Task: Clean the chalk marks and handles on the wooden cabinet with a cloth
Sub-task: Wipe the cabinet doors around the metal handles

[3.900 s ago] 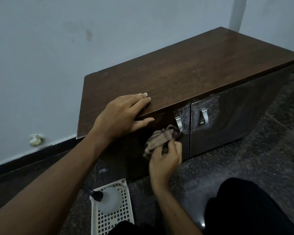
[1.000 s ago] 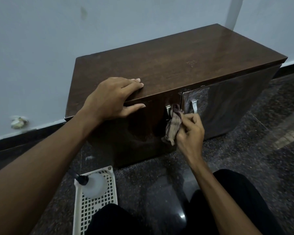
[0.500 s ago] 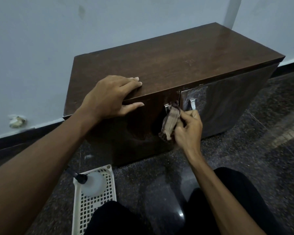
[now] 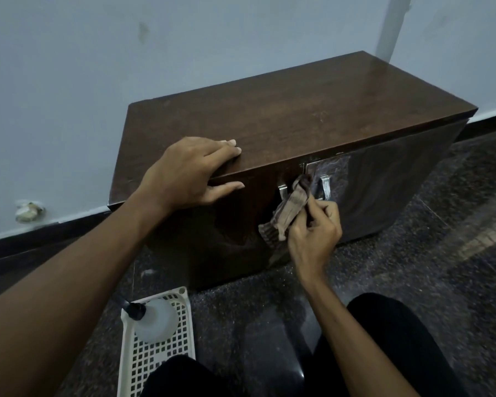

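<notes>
A low dark wooden cabinet (image 4: 298,118) stands against the wall, with two doors and two metal handles. My left hand (image 4: 189,173) lies flat over the front edge of its top, fingers spread, holding nothing. My right hand (image 4: 315,227) grips a striped brown cloth (image 4: 288,213) and presses its upper end between the left handle (image 4: 282,191) and the right handle (image 4: 324,186). The cloth partly covers the left handle. Whitish chalk smears (image 4: 331,167) show on the right door around its handle.
A white perforated plastic basket (image 4: 158,353) sits on the dark speckled floor at lower left, with a translucent bottle (image 4: 155,319) with a black cap lying in it. My dark-clothed knees fill the bottom edge. A pale wall (image 4: 98,67) runs behind the cabinet.
My right hand has shifted the cloth slightly up and right against the left handle, after earlier wiping lower on the left door. My left hand has stayed on the cabinet top.
</notes>
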